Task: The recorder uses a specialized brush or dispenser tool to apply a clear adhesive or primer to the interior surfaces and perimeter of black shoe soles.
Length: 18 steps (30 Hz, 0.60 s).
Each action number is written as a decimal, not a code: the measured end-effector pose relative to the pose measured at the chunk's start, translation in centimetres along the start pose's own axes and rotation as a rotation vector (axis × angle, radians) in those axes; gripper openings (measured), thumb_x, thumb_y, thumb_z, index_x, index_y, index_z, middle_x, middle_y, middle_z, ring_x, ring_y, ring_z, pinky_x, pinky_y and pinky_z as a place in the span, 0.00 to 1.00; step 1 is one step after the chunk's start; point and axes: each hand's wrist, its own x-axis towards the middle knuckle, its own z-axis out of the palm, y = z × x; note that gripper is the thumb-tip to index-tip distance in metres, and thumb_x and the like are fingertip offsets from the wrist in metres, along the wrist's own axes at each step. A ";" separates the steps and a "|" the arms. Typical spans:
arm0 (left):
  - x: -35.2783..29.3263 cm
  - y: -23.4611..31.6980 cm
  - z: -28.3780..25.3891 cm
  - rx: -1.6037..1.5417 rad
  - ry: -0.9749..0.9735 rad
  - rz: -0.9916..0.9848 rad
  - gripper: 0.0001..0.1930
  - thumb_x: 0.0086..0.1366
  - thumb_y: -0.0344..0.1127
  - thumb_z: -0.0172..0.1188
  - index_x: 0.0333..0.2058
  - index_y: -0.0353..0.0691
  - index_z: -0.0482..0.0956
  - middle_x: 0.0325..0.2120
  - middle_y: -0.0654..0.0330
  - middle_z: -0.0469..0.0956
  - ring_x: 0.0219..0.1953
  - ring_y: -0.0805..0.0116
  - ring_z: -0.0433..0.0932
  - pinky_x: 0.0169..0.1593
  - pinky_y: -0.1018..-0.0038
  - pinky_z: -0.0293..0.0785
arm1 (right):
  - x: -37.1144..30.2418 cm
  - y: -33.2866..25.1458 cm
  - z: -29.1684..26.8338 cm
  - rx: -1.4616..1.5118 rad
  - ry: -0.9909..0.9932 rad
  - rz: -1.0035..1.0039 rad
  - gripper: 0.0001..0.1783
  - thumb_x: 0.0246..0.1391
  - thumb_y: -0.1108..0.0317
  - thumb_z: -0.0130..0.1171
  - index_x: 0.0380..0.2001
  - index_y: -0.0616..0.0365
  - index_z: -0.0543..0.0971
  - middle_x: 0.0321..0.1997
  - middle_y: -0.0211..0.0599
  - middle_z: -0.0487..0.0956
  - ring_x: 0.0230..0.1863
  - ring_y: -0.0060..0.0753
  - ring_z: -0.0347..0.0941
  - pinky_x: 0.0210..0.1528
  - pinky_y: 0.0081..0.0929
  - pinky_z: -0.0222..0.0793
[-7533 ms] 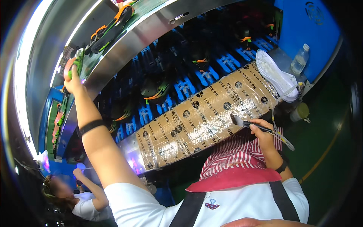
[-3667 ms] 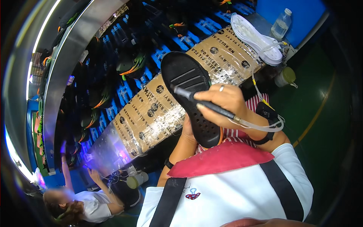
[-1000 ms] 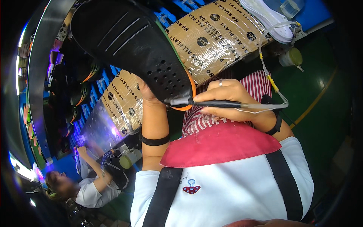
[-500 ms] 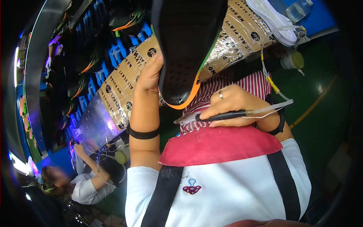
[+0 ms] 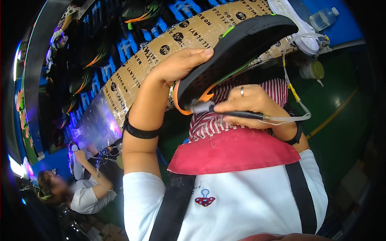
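Note:
My left hand (image 5: pixel 181 66) is closed on a black shoe (image 5: pixel 245 42) with orange and green trim, thumb along its edge. The shoe is tilted, its dark perforated underside facing up, its orange-edged heel near me and its toe pointing to the far right. In my right hand (image 5: pixel 251 102) is a brush with a black handle (image 5: pixel 245 114) and a clear tube (image 5: pixel 289 118) running from its back end. The pale bristles, smeared by motion, are at the shoe's heel and seem to touch it. My left fingers are mostly hidden behind the shoe.
Taped printed cardboard (image 5: pixel 161 50) covers the bench beneath the shoe. White shoe soles (image 5: pixel 303 38) and a clear bottle (image 5: pixel 323 19) stand at the far right, above a lidded jar (image 5: pixel 313 70). Blue racks (image 5: pixel 128 48) with several shoes run along the left. Another person (image 5: pixel 86 193) works at lower left.
The shoe has swung from upright to slanting, its toe moving right and its heel staying near me. My left hand shifted right with it; the brush now meets the heel.

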 end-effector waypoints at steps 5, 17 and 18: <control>0.9 0.6 0.1 0.074 -0.120 -0.083 0.24 0.65 0.52 0.50 0.43 0.34 0.77 0.32 0.59 0.79 0.33 0.76 0.76 0.38 0.79 0.73 | 0.0 1.0 1.7 -0.116 0.069 -0.067 0.10 0.42 0.70 0.64 0.33 0.54 0.80 0.20 0.34 0.71 0.22 0.36 0.68 0.24 0.29 0.64; 1.3 0.6 -0.4 0.217 -0.171 -0.165 0.26 0.66 0.54 0.47 0.43 0.34 0.77 0.33 0.56 0.79 0.34 0.74 0.76 0.39 0.77 0.73 | 0.1 1.3 1.4 -0.115 0.013 -0.056 0.13 0.41 0.72 0.64 0.35 0.55 0.80 0.20 0.36 0.71 0.22 0.38 0.69 0.24 0.30 0.64; 1.2 0.3 -0.7 0.211 -0.136 -0.150 0.26 0.66 0.54 0.47 0.43 0.34 0.77 0.34 0.55 0.79 0.35 0.74 0.76 0.40 0.76 0.73 | 0.0 0.9 0.8 -0.121 -0.027 -0.055 0.14 0.40 0.73 0.65 0.35 0.56 0.80 0.19 0.37 0.72 0.21 0.39 0.69 0.23 0.30 0.64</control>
